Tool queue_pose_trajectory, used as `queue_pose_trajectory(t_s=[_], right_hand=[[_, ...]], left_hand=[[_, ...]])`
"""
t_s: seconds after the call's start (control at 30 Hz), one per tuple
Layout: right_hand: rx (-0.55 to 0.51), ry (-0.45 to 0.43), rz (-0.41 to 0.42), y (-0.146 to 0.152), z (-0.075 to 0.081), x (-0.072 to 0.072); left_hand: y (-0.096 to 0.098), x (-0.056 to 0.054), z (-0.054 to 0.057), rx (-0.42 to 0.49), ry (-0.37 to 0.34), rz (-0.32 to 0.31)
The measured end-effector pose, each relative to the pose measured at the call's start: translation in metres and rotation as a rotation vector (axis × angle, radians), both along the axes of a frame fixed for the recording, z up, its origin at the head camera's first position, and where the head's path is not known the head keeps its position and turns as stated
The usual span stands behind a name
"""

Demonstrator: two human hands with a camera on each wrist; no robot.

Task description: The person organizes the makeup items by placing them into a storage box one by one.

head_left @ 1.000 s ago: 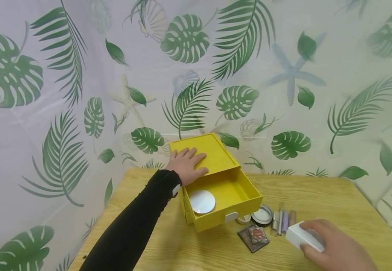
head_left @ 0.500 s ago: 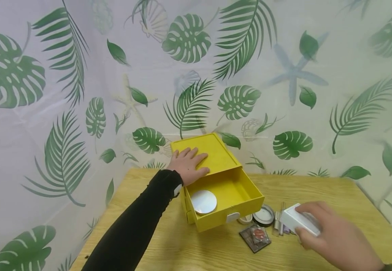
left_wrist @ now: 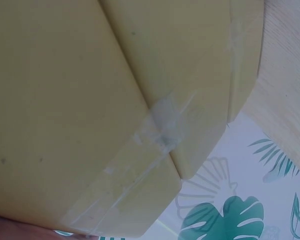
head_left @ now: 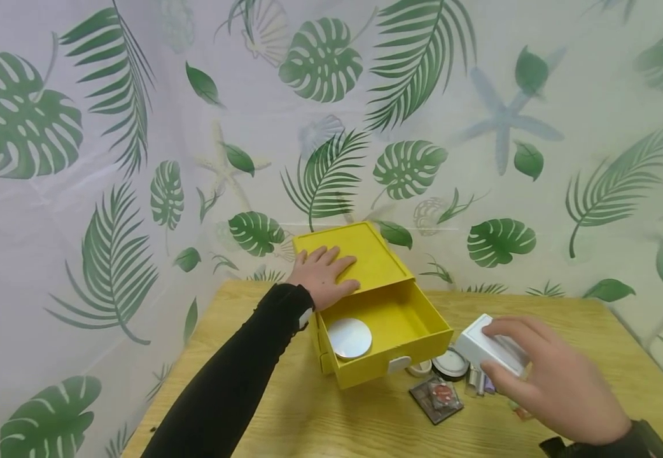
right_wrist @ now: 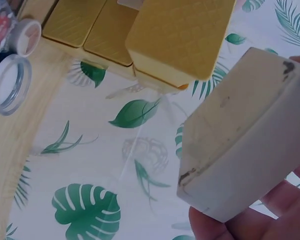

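Observation:
My left hand [head_left: 322, 278] rests with spread fingers on the top of a yellow drawer box [head_left: 378, 257]. Its upper drawer [head_left: 368, 368] is pulled out, and a round white disc [head_left: 350, 338] lies inside at the left. To the right of the drawer, my right hand [head_left: 557, 385] grips a small white rectangular box [head_left: 490, 348] between thumb and fingers, above the table. In the right wrist view, dark scuffs mark the edges of this white box [right_wrist: 245, 135]. The left wrist view shows the yellow box's side [left_wrist: 65, 100] with clear tape across a seam.
On the wooden table [head_left: 286, 413], a dark square palette [head_left: 434, 407] carries a small clear case with red [head_left: 445, 393]. Beside it are a round black-rimmed container [head_left: 450, 364] and several slim tubes [head_left: 477, 380]. A leaf-printed sheet [head_left: 411, 229] hangs behind.
My right hand has moved up and left with the white box, closer to the open drawer. The left hand stays on the yellow top.

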State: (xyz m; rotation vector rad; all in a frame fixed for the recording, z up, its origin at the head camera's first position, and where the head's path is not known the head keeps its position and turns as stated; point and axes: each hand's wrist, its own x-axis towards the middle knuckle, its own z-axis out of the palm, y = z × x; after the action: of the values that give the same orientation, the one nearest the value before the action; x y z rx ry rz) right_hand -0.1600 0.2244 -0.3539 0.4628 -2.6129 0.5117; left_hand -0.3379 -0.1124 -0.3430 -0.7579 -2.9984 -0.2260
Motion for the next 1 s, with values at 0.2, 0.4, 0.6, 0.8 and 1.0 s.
queue_pose_trajectory(t_s=[0.2,0.4,0.6,0.8,1.0], right_hand=[[0.003,0.06,0.057,-0.016,0.007,-0.007],[0.028,0.045,0.088,-0.029,0.01,-0.012],[0.042,0.055,0.125,-0.038,0.011,-0.023],[0.064,0.031,0.149,-0.048,0.015,-0.031],[0.081,-0.035,0.176,-0.053,0.021,-0.044]], left_hand=[[-0.001,-0.002,0.0,0.004,0.005,0.004],[-0.001,-0.001,0.0,0.007,-0.003,0.004],[-0.002,0.0,0.0,0.002,-0.004,0.005],[-0.004,0.0,-0.002,0.008,-0.002,-0.004],[-0.004,-0.005,-0.005,0.014,0.001,-0.001]])
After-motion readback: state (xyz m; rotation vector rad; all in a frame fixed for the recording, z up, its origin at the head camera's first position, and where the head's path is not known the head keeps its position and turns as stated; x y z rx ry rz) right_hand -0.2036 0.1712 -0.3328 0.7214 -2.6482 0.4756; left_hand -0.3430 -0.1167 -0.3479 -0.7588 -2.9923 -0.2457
